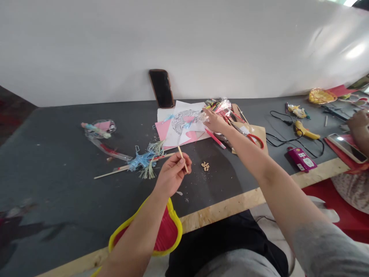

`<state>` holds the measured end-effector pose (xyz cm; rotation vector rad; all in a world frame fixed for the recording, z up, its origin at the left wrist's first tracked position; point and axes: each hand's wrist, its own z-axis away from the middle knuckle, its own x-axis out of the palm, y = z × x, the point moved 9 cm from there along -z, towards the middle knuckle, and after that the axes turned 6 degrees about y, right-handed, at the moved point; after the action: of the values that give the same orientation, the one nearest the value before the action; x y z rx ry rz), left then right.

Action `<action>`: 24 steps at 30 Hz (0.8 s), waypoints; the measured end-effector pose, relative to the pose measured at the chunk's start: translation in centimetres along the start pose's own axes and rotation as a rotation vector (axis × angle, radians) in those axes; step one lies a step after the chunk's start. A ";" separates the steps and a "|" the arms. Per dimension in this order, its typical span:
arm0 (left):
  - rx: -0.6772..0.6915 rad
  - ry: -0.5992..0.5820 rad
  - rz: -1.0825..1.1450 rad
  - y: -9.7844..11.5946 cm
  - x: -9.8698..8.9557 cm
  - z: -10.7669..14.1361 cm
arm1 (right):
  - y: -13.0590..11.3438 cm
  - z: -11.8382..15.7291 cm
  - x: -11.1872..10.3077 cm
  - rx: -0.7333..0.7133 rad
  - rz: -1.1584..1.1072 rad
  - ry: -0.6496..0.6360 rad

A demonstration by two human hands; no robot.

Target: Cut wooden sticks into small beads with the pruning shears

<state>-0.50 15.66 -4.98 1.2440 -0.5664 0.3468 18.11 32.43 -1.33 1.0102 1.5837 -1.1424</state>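
My left hand (175,169) is closed around a short wooden stick (182,158), held at a slant above the dark tabletop. Over the sheets of paper and the craft pile, my right hand (215,121) reaches out with fingers apart; clear plastic shows by its fingertips. Below it lies a printed line drawing (184,117) on white paper, with pink paper (163,130) underneath. Several small cut pieces of wood (205,166) form a little heap between my hands. Left of my left hand, a blue tasselled ornament (142,161) lies across thin sticks.
A phone (161,88) leans on the white wall. Orange-handled scissors (255,140), a pink pen (215,139), a yellow glue gun (307,131) and a purple power socket (302,159) lie rightward. A red-and-yellow padded shape (170,231) is under my left forearm. Another person's hand (359,123) is far right.
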 end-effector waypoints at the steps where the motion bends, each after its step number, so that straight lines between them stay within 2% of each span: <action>1: 0.001 0.005 0.011 0.0 -0.1 0.0 | -0.8 0.2 -0.1 -0.041 -0.031 0.003; 4: -0.011 0.015 0.032 0.0 -0.4 -0.1 | -3.2 2.2 -0.6 -0.170 -0.126 0.016; 7: -0.025 0.029 0.048 -0.1 -0.5 -0.2 | -3.8 5.4 -1.8 -0.234 -0.182 0.019; 9: -0.025 0.038 0.064 -0.1 -0.5 -0.2 | -2.2 7.6 -3.1 -0.164 -0.213 0.055; 12: -0.024 0.057 0.077 -0.2 -0.6 -0.2 | 2.5 10.5 -5.1 0.058 -0.212 0.126; 15: -0.014 0.107 0.063 -0.2 -1.0 -0.3 | 6.6 12.5 -6.7 0.161 -0.167 0.194; 18: 0.024 0.133 0.046 0.2 -1.2 -0.3 | 9.4 13.7 -7.7 0.231 -0.164 0.248; 20: 0.040 0.130 0.034 0.3 -1.3 -0.3 | 9.7 14.4 -8.1 0.207 -0.137 0.286; 22: 0.045 0.128 0.018 0.4 -1.4 -0.3 | 8.4 15.1 -8.0 0.102 -0.054 0.295; 24: 0.041 0.123 0.006 0.4 -1.4 -0.3 | 6.7 16.0 -7.0 0.001 0.056 0.251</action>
<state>-1.77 16.18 -5.52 1.2517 -0.4599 0.4384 29.49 17.83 1.39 1.2292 1.7381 -1.0083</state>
